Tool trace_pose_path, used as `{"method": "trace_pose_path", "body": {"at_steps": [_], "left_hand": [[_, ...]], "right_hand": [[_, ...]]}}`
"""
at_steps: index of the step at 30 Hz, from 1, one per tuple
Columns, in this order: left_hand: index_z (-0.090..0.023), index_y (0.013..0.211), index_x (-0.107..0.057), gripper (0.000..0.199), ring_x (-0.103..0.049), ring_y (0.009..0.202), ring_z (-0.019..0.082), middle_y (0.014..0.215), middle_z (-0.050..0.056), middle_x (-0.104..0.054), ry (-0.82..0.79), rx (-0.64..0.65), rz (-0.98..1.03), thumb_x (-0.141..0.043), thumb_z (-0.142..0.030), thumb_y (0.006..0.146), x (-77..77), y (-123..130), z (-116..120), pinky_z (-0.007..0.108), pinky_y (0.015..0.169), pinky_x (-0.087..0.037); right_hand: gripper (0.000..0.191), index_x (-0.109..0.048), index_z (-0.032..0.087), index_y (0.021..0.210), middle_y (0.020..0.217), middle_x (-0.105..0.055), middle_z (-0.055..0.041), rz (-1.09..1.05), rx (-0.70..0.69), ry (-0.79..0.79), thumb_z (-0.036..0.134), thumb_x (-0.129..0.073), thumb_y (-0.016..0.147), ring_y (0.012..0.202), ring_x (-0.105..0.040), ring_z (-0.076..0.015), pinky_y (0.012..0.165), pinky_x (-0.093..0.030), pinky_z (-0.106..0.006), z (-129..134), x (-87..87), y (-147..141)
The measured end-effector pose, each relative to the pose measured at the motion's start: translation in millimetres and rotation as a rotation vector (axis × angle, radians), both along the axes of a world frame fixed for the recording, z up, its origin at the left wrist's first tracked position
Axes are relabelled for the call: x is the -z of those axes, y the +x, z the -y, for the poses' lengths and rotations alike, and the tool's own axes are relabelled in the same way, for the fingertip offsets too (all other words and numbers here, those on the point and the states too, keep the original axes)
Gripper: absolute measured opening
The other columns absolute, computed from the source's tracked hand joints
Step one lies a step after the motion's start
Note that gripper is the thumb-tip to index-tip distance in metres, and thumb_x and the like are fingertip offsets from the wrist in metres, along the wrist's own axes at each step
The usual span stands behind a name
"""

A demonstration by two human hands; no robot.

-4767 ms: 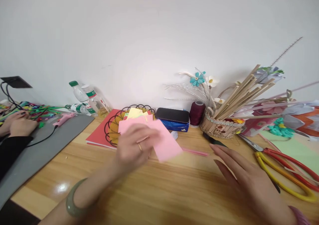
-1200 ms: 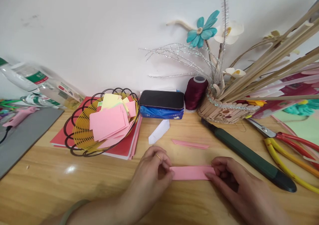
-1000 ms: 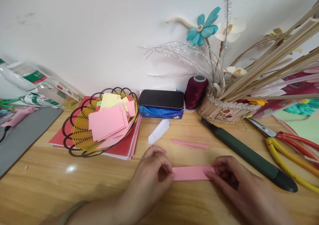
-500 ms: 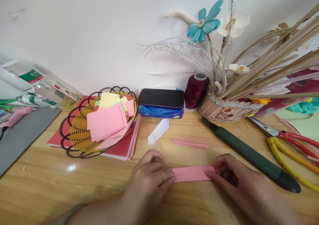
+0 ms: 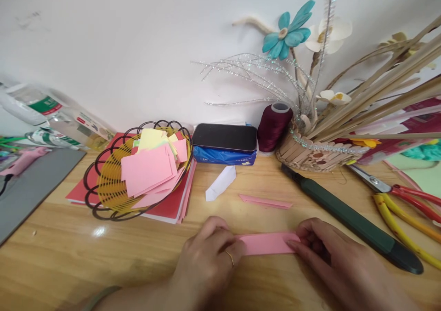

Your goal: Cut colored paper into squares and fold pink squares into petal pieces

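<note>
A folded strip of pink paper (image 5: 267, 244) lies level just above or on the wooden table, stretched between both hands. My left hand (image 5: 210, 256), with a ring on one finger, is closed on the strip's left end and covers it. The thumb and fingers of my right hand (image 5: 327, 251) pinch its right end. Beyond the strip lie a narrow folded pink paper (image 5: 265, 201) and a folded white paper (image 5: 221, 183).
A yellow basket (image 5: 115, 191) of paper pieces sits on red sheets (image 5: 168, 208) at left. Behind stand a phone (image 5: 225, 136) on a blue pack (image 5: 223, 155), a thread spool (image 5: 274, 128) and a flower holder (image 5: 320, 154). A dark green tool (image 5: 347, 217) and scissors (image 5: 396, 191) lie right.
Both hands and the pink strip sit slightly lower and further right in view. The surroundings have shifted a little too, mostly rightward. The grip on both ends stays the same.
</note>
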State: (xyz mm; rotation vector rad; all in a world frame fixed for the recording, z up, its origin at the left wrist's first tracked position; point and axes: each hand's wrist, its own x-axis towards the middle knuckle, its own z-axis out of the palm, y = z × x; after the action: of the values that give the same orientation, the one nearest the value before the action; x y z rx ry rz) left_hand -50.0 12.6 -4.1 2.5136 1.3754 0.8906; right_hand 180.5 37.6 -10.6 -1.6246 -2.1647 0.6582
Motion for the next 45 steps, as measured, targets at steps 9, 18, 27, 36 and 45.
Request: {"method": "trace_pose_path", "body": {"at_steps": [9,18,27,36,45], "left_hand": [[-0.017,0.081,-0.065,0.023,-0.052,0.067,0.016,0.058,0.002,-0.058,-0.047,-0.021,0.021,-0.047,-0.004,0.081,-3.3,2.2,-3.3,0.021,0.056,-0.047],[-0.016,0.079,-0.066,0.025,-0.055,0.062,0.012,0.063,0.002,-0.06,0.121,-0.07,-0.118,-0.043,-0.009,0.086,4.7,-0.9,2.4,0.014,0.046,-0.042],[-0.014,0.08,-0.065,0.029,-0.056,0.068,0.011,0.061,0.001,-0.059,0.262,-0.033,-0.156,-0.038,-0.007,0.09,-1.2,-0.3,-2.5,0.013,0.052,-0.046],[-0.013,0.092,-0.064,0.026,-0.061,0.065,0.014,0.064,0.0,-0.061,0.355,0.026,-0.395,-0.039,-0.006,0.089,-0.6,0.9,8.4,0.021,0.053,-0.047],[-0.012,0.091,-0.063,0.023,-0.058,0.067,0.014,0.064,0.0,-0.059,0.401,0.008,-0.414,-0.041,-0.005,0.087,7.9,2.3,14.9,0.025,0.062,-0.043]], "right_hand": [[0.03,-0.049,0.026,0.07,0.058,-0.059,0.0021,0.011,0.015,-0.001,0.051,-0.041,0.083,0.047,-0.057,-0.0131,0.042,-0.044,-0.024,0.8,0.0,-0.9],[0.027,-0.049,0.026,0.074,0.06,-0.06,0.0033,0.065,-0.006,-0.001,0.051,-0.044,0.083,0.049,-0.058,-0.0121,0.043,-0.045,-0.021,3.6,5.9,4.1],[0.025,-0.05,0.026,0.074,0.058,-0.06,0.0044,0.039,-0.02,0.05,0.048,-0.045,0.084,0.046,-0.057,-0.0107,0.041,-0.044,-0.02,3.1,4.5,2.7],[0.024,-0.049,0.026,0.073,0.057,-0.059,0.0049,0.038,-0.019,0.117,0.045,-0.045,0.085,0.044,-0.056,-0.01,0.041,-0.043,-0.019,5.1,2.5,1.4],[0.024,-0.049,0.026,0.075,0.059,-0.06,0.0047,0.051,-0.001,0.07,0.047,-0.044,0.085,0.047,-0.057,-0.0108,0.043,-0.044,-0.02,5.5,4.9,2.2]]}}
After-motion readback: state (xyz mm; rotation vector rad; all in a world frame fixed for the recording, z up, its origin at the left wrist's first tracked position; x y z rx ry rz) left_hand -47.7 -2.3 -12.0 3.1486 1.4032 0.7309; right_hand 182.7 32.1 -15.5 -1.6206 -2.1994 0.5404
